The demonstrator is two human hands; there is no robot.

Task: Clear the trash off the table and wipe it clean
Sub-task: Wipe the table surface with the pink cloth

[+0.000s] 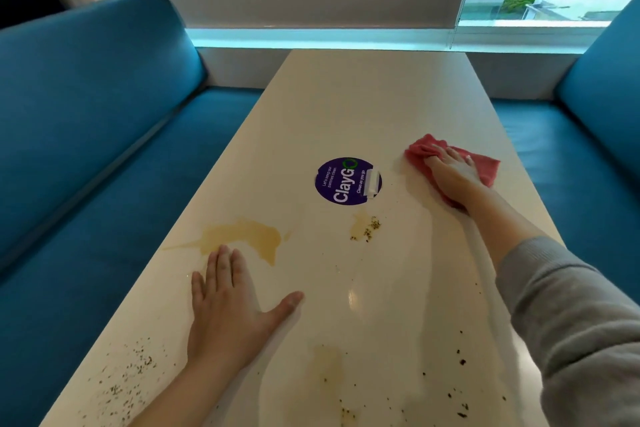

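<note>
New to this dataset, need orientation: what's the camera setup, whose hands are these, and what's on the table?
There is no machine here. One wide-angle camera worn on a person's head looks down at their bare hands. The left hand lies flat on the cream rectangular table, at the edge of a tan liquid spill. The right hand presses a pink cloth rag onto the tabletop. Between them sits a round purple sticker. Dark crumbs lie scattered near the close edge. Blue padded benches flank the table.
</note>
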